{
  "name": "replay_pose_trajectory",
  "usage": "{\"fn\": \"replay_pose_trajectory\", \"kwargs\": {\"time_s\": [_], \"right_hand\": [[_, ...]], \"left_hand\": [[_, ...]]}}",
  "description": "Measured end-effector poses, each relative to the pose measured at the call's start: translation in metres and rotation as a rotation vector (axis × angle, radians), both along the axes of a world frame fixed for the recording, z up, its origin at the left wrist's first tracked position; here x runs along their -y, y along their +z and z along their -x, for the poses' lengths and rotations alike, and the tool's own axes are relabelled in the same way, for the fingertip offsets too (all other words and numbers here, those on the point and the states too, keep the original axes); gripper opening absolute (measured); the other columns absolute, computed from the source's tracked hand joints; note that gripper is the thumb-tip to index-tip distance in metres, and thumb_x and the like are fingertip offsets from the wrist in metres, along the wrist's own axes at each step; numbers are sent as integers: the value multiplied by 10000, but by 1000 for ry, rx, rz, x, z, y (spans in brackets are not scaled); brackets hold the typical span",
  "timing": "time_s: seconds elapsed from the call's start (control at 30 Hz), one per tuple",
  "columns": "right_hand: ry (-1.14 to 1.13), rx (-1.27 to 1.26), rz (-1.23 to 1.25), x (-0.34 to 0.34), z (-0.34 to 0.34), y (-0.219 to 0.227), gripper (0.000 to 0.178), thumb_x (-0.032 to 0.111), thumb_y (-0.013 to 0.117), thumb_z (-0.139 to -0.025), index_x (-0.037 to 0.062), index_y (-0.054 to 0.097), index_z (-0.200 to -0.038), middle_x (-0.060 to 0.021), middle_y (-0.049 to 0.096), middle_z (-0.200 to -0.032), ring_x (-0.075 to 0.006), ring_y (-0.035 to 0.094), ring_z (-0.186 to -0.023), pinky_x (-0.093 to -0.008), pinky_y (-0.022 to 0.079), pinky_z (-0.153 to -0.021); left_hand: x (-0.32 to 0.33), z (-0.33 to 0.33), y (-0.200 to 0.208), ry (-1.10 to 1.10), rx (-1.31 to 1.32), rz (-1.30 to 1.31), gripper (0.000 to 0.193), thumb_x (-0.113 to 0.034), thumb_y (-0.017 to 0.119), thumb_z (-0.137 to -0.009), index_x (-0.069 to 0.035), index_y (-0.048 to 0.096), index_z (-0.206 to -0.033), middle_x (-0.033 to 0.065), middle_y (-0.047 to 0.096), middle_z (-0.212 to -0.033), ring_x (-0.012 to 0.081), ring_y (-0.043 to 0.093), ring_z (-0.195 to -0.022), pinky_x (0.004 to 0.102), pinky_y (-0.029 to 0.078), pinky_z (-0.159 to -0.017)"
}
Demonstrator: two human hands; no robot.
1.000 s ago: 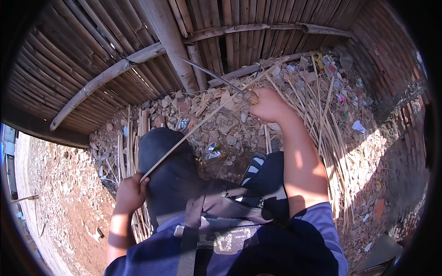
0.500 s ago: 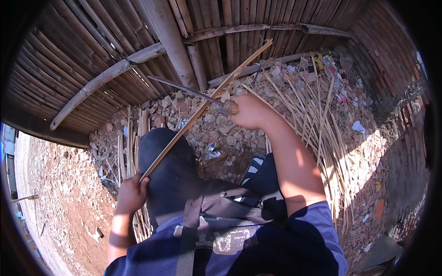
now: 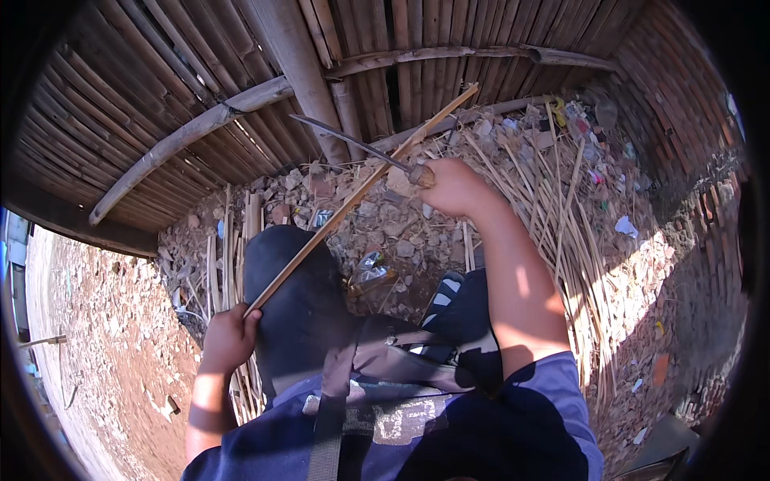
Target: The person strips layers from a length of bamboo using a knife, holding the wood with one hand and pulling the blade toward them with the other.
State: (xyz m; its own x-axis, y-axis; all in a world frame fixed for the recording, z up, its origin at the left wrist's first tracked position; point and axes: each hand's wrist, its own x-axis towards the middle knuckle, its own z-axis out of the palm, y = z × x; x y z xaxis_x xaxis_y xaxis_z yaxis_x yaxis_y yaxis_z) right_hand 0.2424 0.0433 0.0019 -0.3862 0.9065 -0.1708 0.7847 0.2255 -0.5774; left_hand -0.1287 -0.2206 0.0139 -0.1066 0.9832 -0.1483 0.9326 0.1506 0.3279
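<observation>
A long, narrow bamboo strip (image 3: 345,210) slants from the lower left up to the right, passing over my dark-clad knee. My left hand (image 3: 229,339) is closed around its lower end, thumb along the strip. With my right hand (image 3: 453,186) I grip the wooden handle of a long-bladed knife (image 3: 377,152). The blade points up and left and crosses the strip's upper part, its edge at or against the strip. The fingers of my right hand are partly hidden behind its back.
A pile of split bamboo strips (image 3: 565,232) lies to the right, with more strips (image 3: 227,248) left of my knee. Rubble and litter cover the ground. A bamboo slat wall (image 3: 192,88) with poles rises ahead, and a brick wall (image 3: 682,104) stands at the right.
My right hand and the knife have shifted slightly right and down along the view, the blade tip moving right. The strip's far end has dipped a little. My left hand stays put.
</observation>
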Motion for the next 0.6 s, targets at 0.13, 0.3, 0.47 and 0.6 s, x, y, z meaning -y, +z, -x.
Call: {"fn": "replay_pose_trajectory", "kwargs": {"time_s": [0.13, 0.3, 0.47, 0.6], "right_hand": [[124, 53, 44, 17, 20, 9, 331, 232, 724, -762, 37, 705, -1029, -205, 710, -948, -387, 686, -916, -445, 543, -819], [218, 120, 9, 28, 34, 16, 337, 264, 733, -768, 50, 706, -1026, -210, 702, -966, -390, 674, -963, -457, 533, -835], [149, -45, -22, 3, 4, 6, 350, 243, 772, -757, 41, 715, -1038, -187, 722, -924, -355, 696, -874, -428, 538, -795], [21, -34, 56, -2, -5, 0, 342, 220, 765, -761, 5, 705, -1021, -172, 712, -826, -323, 688, -767, -403, 538, -750]], "left_hand": [[0, -3, -1, 38, 29, 36, 293, -256, 614, -991, -6, 595, -838, 254, 616, -673, 480, 629, -679, 537, 481, -612], [4, -3, -3, 62, 15, 43, 272, -246, 616, -988, -14, 599, -848, 249, 614, -672, 480, 625, -677, 538, 479, -609], [1, -5, -3, 41, 7, -7, 275, -247, 620, -985, -15, 597, -840, 237, 619, -674, 479, 621, -677, 535, 479, -608], [0, -3, -1, 14, 3, -7, 282, -254, 619, -987, -15, 599, -838, 239, 619, -672, 478, 622, -673, 533, 480, -605]]}}
